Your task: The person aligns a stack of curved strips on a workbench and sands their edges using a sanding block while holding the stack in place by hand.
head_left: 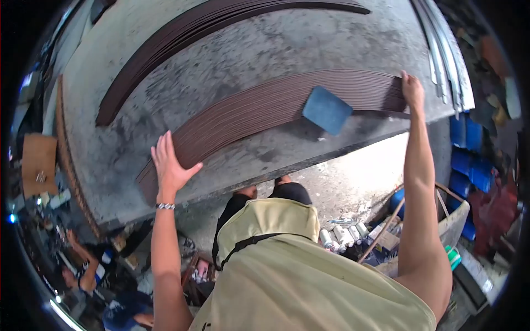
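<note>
A fanned row of long, thin brown strips (243, 113) lies on the grey worktable (221, 71). Over the strips' left part is my left hand (172, 165), its fingers spread and its thumb stretched out; it holds nothing. At the right end of the same strips is my right hand (412, 91), its fingers bent against the strip ends. Whether it grips any of them is not clear. A dark blue-grey square plate (327, 110) rests on the strips' near edge, right of the middle.
Another bundle of brown strips (182, 36) curves along the far side. Metal bars (441, 49) lie at the table's right end. Below are spray cans (345, 236), a bin (455, 220) and blue containers (466, 132). Another person (85, 270) is at lower left.
</note>
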`<action>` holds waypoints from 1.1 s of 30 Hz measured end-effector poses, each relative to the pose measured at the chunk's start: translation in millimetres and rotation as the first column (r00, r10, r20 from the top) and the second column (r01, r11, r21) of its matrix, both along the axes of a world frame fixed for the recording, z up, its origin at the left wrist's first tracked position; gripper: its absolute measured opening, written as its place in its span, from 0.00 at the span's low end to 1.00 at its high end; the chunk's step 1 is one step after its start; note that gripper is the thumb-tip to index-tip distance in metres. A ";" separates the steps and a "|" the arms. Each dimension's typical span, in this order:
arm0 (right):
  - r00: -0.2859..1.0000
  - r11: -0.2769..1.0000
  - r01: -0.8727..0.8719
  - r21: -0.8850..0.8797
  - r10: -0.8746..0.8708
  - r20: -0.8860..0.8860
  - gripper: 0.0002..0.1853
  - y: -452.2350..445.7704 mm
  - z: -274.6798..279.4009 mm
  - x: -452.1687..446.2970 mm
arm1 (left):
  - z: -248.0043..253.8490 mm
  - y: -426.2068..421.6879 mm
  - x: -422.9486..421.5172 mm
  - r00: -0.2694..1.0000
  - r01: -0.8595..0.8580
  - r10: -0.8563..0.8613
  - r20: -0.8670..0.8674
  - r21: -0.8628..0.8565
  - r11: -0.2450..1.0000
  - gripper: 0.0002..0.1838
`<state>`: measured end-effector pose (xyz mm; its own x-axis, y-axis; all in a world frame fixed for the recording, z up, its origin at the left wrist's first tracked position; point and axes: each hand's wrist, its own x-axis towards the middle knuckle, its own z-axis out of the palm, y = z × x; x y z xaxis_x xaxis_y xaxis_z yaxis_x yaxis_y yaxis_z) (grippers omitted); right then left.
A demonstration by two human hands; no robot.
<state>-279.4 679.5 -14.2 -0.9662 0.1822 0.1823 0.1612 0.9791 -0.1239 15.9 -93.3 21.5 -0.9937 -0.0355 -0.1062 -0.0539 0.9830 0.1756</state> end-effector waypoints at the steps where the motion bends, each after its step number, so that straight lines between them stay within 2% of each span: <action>1: 0.999 0.996 -0.053 0.075 0.053 0.008 0.28 -14.9 12.1 6.6 | -1.7 2.7 0.6 1.000 0.006 -0.006 -0.006 -0.017 1.000 0.77; 2: 0.989 0.990 -0.089 0.107 0.101 -0.108 0.26 -29.9 10.5 12.9 | -1.3 7.8 0.2 1.000 0.009 -0.010 -0.015 -0.033 0.999 0.78; 4: 0.961 0.978 -0.178 0.105 0.196 -0.194 0.26 -81.6 10.0 26.8 | 8.8 37.2 -10.0 0.990 0.084 -0.087 -0.107 -0.031 0.996 0.71; 5: 0.935 0.967 -0.225 0.121 0.249 -0.252 0.27 -124.0 14.7 43.1 | 4.0 58.7 -19.1 0.993 0.049 -0.051 -0.110 -0.028 0.998 0.64; 7: 0.883 0.917 -0.396 -0.045 0.367 -0.291 0.30 -217.2 33.2 85.1 | -4.6 102.9 -31.6 0.995 0.010 -0.006 -0.101 0.037 0.999 0.54; 8: 0.884 0.911 -0.411 -0.045 0.386 -0.262 0.33 -259.2 39.2 110.2 | -6.2 121.6 -38.1 0.995 0.017 -0.007 -0.098 0.102 0.995 0.51; 9: 0.907 0.919 -0.393 -0.031 0.382 -0.178 0.41 -291.5 44.7 132.2 | -16.0 136.0 -36.8 0.988 0.008 0.009 -0.151 0.111 0.994 0.49; 11: 0.930 0.932 -0.356 -0.064 0.347 -0.120 0.47 -313.3 30.2 162.8 | -21.8 136.0 -30.9 0.979 -0.004 0.038 -0.200 0.167 0.986 0.43; 14: 0.947 0.945 -0.320 -0.065 0.318 -0.037 0.54 -315.7 8.3 177.5 | -21.2 78.6 3.8 0.981 -0.112 0.118 -0.153 0.045 0.993 0.41; 16: 0.945 0.945 -0.326 -0.015 0.326 -0.011 0.56 -314.6 6.5 179.3 | -26.8 26.6 41.4 0.968 -0.180 0.172 -0.183 -0.023 0.983 0.41; 18: 0.937 0.934 -0.347 0.080 0.349 -0.010 0.56 -321.6 8.3 173.2 | -28.9 -26.2 82.6 0.959 -0.245 0.235 -0.156 -0.045 0.969 0.42; 19: 0.927 0.923 -0.374 0.092 0.376 0.004 0.48 -325.7 8.6 172.3 | -31.4 -49.2 102.4 0.952 -0.277 0.262 -0.158 -0.085 0.957 0.44; 20: 0.925 0.924 -0.379 0.058 0.379 0.009 0.44 -322.7 2.5 169.8 | -30.3 -68.0 119.7 0.940 -0.319 0.311 -0.137 -0.037 0.947 0.49; 22: 0.925 0.925 -0.380 -0.008 0.381 0.009 0.37 -316.0 -1.5 163.0 | -20.3 -87.3 136.8 0.942 -0.306 0.294 -0.163 -0.049 0.951 0.56; 23: 0.933 0.933 -0.352 -0.082 0.342 -0.110 0.27 -319.0 1.3 164.1 | -18.6 -93.2 133.3 0.946 -0.289 0.292 -0.140 0.037 0.956 0.68; 26: 0.939 0.963 -0.261 -0.074 0.235 -0.253 0.21 -345.8 1.0 170.5 | 2.9 -85.8 90.7 0.973 -0.141 0.148 -0.180 0.051 0.989 0.78; 27: 0.956 0.938 -0.189 -0.290 0.109 -0.271 0.15 -392.5 1.9 183.6 | 0.9 -84.1 77.1 0.977 -0.118 0.124 -0.171 0.041 0.992 0.82; 28: 0.887 0.911 -0.395 -0.118 0.344 -0.309 0.17 -434.7 -13.4 206.6 | -3.8 -80.2 71.5 0.982 -0.135 0.140 -0.129 0.044 0.990 0.81; 29: 0.810 0.843 -0.530 -0.090 0.473 -0.347 0.23 -505.8 -25.6 232.2 | -7.7 -76.4 68.0 0.985 -0.149 0.152 -0.085 0.042 0.988 0.80; 30: 0.770 0.758 -0.636 -0.146 0.608 -0.196 0.27 -575.0 -7.3 270.7 | -9.8 -75.1 65.9 0.987 -0.154 0.155 -0.042 0.037 0.987 0.79; 31: 0.680 0.631 -0.727 -0.269 0.715 -0.162 0.28 -628.4 -11.3 308.0 | -9.7 -74.3 67.1 0.984 -0.148 0.156 -0.091 0.091 0.985 0.81; 32: 0.562 0.446 -0.777 -0.445 0.810 -0.168 0.31 -651.8 -22.4 333.6 | -17.6 -76.3 71.7 0.978 -0.139 0.154 -0.140 0.113 0.984 0.81; 33: 0.502 0.417 -0.817 -0.398 0.854 -0.136 0.32 -639.3 -23.2 327.3 | -17.0 -76.1 71.6 0.979 -0.147 0.160 -0.129 0.106 0.983 0.79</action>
<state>47.9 40.2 -37.4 -0.6856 -0.6926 0.2244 -0.6841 0.5074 -0.5239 87.4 -169.3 4.5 -0.9825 -0.1853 0.0194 -0.1722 0.9431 0.2844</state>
